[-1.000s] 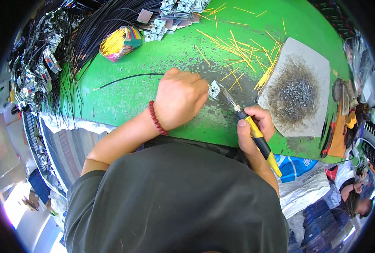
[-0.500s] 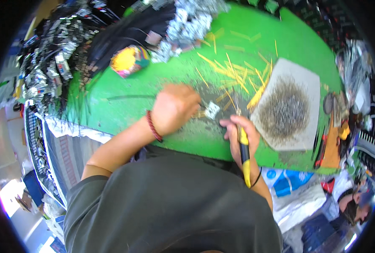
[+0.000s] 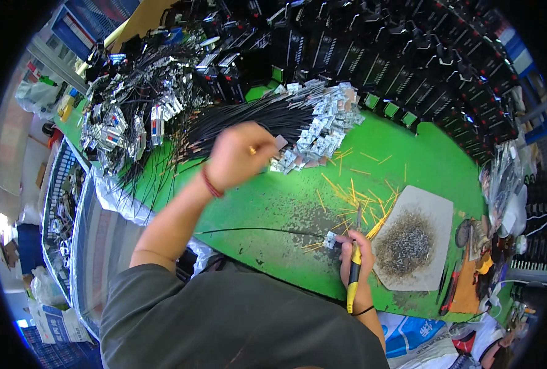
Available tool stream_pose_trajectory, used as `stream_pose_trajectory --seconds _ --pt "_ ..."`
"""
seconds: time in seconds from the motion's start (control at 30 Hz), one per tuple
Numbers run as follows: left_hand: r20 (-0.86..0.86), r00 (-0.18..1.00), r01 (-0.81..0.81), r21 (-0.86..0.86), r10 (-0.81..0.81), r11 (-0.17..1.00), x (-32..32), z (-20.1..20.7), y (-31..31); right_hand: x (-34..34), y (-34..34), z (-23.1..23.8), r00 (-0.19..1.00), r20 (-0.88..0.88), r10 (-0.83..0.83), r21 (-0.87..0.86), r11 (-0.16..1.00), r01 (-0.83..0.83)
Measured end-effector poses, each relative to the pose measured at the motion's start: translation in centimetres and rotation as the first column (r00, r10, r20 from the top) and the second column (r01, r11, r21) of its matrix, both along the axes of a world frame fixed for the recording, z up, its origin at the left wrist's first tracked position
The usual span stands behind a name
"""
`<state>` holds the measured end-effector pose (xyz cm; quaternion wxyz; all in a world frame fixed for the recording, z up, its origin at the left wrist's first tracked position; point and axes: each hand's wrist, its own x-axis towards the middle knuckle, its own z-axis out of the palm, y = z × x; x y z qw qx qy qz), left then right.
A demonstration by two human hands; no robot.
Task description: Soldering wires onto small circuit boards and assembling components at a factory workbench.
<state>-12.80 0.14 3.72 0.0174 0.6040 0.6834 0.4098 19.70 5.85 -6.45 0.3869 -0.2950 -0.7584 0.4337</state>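
My left hand point(image 3: 239, 157) is raised over the near edge of a bundle of black cables point(image 3: 249, 120), its fingers curled. A bit of yellow-orange shows between the fingers; what they hold, if anything, is hidden. In my right hand point(image 3: 355, 252) is a slim hand tool with a yellow-and-black handle point(image 3: 354, 277), seemingly pliers, its metal tip pointing away from me. Beside the right fingertips sits a small silvery square board point(image 3: 331, 240). A single black cable point(image 3: 261, 229) runs left from it across the green tabletop point(image 3: 255, 252).
Thin yellow sticks point(image 3: 363, 203) lie scattered beyond my right hand. A pale board point(image 3: 421, 200) holds a heap of dark clippings point(image 3: 409, 243). Square boards point(image 3: 323, 132) end the cable bundle. Dark boxed units point(image 3: 359, 55) line the back; red-handled tools point(image 3: 451, 289) lie at right.
My left hand has risen away from the small board toward the cable bundle. The right hand keeps the pliers beside the board. The view has shifted, showing more of the far side.
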Motion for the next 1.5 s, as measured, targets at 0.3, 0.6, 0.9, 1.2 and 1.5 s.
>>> stream_pose_trajectory --seconds 0.3,0.6,0.9,1.2,1.5 --pt "-0.182 0.962 -0.230 -0.139 0.204 0.963 -7.0 2.5 -1.4 0.4 -0.7 -0.3 0.990 -0.139 -0.018 -0.240 0.971 -0.016" --pt "-0.512 0.458 -0.812 0.091 0.727 0.576 -12.4 -1.3 -13.3 0.3 -0.7 -0.1 0.991 -0.136 0.016 -0.260 0.964 -0.051" --pt "-0.680 0.407 -0.909 -0.232 0.610 0.347 -14.8 -0.1 -9.7 0.1 -0.8 0.2 0.988 -0.146 0.057 -0.225 0.970 -0.089" --pt "0.265 0.942 -0.177 -0.127 0.205 0.976 -0.4 15.0 -10.1 1.0 -0.9 3.2 0.981 -0.191 -0.039 -0.383 0.923 -0.038" --pt "0.325 0.877 0.405 -0.108 -0.353 0.908 9.6 13.7 0.1 2.0 2.4 15.1 0.927 -0.357 0.113 0.253 0.967 -0.020"
